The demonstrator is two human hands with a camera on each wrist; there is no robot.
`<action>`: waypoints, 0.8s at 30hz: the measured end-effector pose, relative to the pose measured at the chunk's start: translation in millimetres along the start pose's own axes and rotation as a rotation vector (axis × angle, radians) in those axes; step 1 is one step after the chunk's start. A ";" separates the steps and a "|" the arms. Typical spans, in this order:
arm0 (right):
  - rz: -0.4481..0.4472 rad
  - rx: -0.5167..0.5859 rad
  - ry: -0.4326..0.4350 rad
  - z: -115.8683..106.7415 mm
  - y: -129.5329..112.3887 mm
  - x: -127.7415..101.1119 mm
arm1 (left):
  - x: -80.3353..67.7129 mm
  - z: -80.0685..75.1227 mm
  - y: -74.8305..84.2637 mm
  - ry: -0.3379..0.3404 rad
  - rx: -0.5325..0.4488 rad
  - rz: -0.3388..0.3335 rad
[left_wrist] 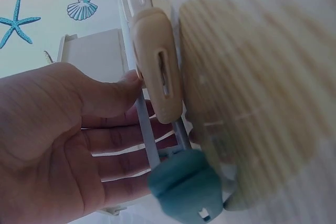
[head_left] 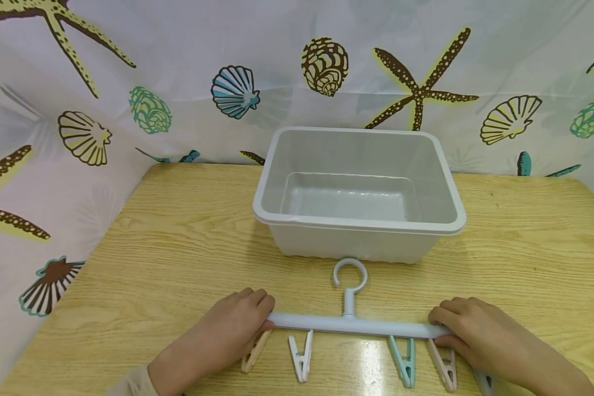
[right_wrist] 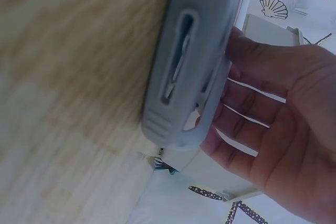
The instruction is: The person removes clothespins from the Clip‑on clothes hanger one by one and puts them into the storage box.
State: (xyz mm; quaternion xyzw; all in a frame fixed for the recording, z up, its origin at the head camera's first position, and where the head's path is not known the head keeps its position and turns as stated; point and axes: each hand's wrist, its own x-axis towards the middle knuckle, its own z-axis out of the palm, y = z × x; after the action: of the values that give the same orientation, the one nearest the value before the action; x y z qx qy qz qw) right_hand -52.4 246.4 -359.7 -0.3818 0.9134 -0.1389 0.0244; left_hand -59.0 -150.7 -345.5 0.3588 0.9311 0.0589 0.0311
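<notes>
A curtain printed with shells and starfish hangs behind a wooden table. On the table stands a grey plastic tub, open side up. Just in front of it lies a white clip hanger, its bar running left to right and its round hook pointing toward the tub. Pegs hang off the bar toward the person: a beige peg, a white peg, a teal peg and a pink peg. The left hand holds the left end of the bar, fingers curled over it and thumb against it. The right hand holds the right end the same way, with a grey peg just beside its thumb.
</notes>
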 end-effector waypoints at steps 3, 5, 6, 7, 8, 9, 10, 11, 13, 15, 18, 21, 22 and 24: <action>0.000 0.000 0.001 -0.2 0.1 0.1 | -0.2 -0.4 0.2 0.003 0.005 0.000; -0.001 -0.004 0.004 -0.5 0.0 0.3 | -0.2 -0.9 0.4 0.005 0.009 0.002; -0.002 -0.006 0.005 -0.7 0.0 0.4 | -0.3 -1.2 0.5 0.005 0.009 0.001; -0.002 -0.008 0.005 -0.9 -0.1 0.5 | -0.3 -1.5 0.6 0.005 0.006 0.001; -0.003 -0.011 0.006 -1.1 -0.2 0.5 | -0.2 -1.6 0.6 0.004 0.002 0.000; -0.002 -0.011 0.005 -1.4 -0.2 0.6 | 0.0 -1.8 0.8 0.002 -0.003 -0.003; 0.001 -0.011 0.001 -1.7 -0.3 0.6 | 0.2 -2.0 0.7 -0.001 -0.009 -0.007; 0.002 -0.011 -0.001 -1.9 -0.4 0.5 | 0.5 -2.2 0.8 -0.003 -0.015 -0.011; 0.005 -0.011 -0.004 -2.2 -0.7 0.5 | 0.7 -2.5 0.7 -0.008 -0.029 -0.014; 0.009 -0.009 -0.010 -2.7 -1.1 0.6 | 0.6 -3.1 0.6 -0.010 -0.039 -0.016; 0.012 -0.007 -0.012 -3.2 -1.5 0.5 | 0.4 -4.0 0.5 -0.013 -0.046 -0.015; 0.016 0.009 -0.019 -3.9 -1.6 0.6 | 0.3 -5.2 0.6 -0.018 -0.047 -0.014; 0.014 0.013 -0.018 -4.0 -1.7 0.5 | 0.3 -5.5 0.5 -0.019 -0.045 -0.013; 0.008 0.018 -0.012 -4.4 -1.7 0.5 | -0.1 -6.1 0.1 -0.020 -0.045 -0.010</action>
State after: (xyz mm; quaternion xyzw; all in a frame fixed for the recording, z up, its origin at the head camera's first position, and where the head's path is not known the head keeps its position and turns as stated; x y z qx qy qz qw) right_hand -52.3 245.9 -355.0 -0.3788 0.9134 -0.1448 0.0339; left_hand -59.5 -151.2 -339.4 0.3540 0.9309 0.0758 0.0489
